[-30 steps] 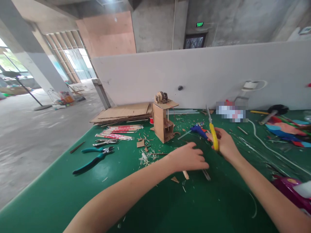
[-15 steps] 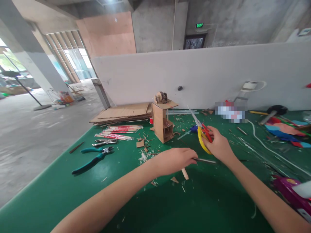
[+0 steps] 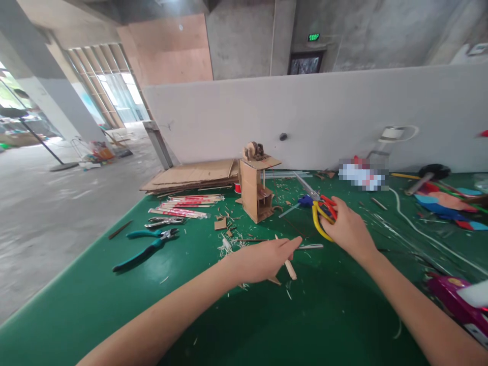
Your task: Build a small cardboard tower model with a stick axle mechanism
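My right hand (image 3: 348,226) is closed around the handles of a pair of scissors (image 3: 324,216), one handle yellow and one red. Their grey blades point up and away to the left, above a blue item (image 3: 305,201). My left hand (image 3: 263,259) is low over the table, palm down with fingers stretched to the right. Just past its fingertips lies a slim metal tool (image 3: 312,246), partly hidden by the hand. A pale wooden stick (image 3: 290,269) passes beneath the fingers. Behind the hands stands a cardboard structure (image 3: 249,190) with round pieces on top.
Teal-handled cutters (image 3: 147,254), another metal hand tool (image 3: 163,221) and wrapped sticks (image 3: 181,207) lie left. Cardboard sheets (image 3: 194,175) are stacked behind. Shavings litter the green table (image 3: 76,295). A white cable (image 3: 427,236) and a purple object (image 3: 453,302) are at right.
My left hand has moved slightly left, its fingers have straightened, and it has let go of the slim metal tool. My right hand still holds the scissors, nearly in place.
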